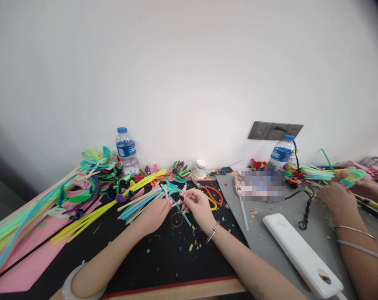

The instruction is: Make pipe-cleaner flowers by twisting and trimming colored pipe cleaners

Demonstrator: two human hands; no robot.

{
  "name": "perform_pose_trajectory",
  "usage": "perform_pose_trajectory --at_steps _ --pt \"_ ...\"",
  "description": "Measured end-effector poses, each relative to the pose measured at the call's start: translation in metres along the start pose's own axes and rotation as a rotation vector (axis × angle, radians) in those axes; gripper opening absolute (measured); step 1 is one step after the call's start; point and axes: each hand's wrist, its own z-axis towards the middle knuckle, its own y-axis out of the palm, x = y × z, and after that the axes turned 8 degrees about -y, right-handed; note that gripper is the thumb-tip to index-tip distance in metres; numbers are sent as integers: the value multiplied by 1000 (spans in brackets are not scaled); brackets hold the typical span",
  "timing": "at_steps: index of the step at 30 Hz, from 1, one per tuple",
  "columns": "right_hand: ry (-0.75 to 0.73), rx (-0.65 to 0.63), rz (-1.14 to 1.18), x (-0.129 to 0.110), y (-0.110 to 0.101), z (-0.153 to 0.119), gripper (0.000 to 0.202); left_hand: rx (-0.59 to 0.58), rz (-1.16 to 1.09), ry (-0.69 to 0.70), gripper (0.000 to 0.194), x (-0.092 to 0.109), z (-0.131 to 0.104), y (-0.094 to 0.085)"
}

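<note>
Over the black mat (129, 258) my two hands meet at a pale lilac pipe cleaner (175, 203), bent into a loop. My left hand (156, 213) pinches one side of it between thumb and fingers. From the right, my right hand (197, 206) grips the other side with closed fingertips; a small dark bit shows at its thumb. Just behind lie a bundle of blue, yellow and pale pipe cleaners (139, 204) and a teal piece. Beside my right hand rest scissors with orange handles (214, 196), and a yellow handle loop partly hidden by the hand.
Colourful pipe cleaners (23, 221) are heaped at left over a pink sheet (29, 266). Water bottles (126, 152) (281, 154) and a paper cup (200, 170) stand by the wall. A white power bank (301, 254) lies right, near a co-worker's hands (339, 193) holding green-yellow fuzzy material.
</note>
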Motion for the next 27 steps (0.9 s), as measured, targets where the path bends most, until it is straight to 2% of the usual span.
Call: perform_pose_trajectory --at_steps 5,10,15,21,27 --pt "29 3 19 -1 0 0 19 -57 55 28 37 1 -1 -2" --pt "50 -49 55 -5 2 -1 28 50 -60 -40 38 1 3 -4" --pt "47 -74 55 -6 2 -1 30 79 -191 -60 38 -5 4 1" --pt "46 -73 70 -5 2 0 32 91 -236 -58 37 -8 6 2" --pt "31 -27 60 -3 0 0 28 65 -123 -46 38 1 2 -5"
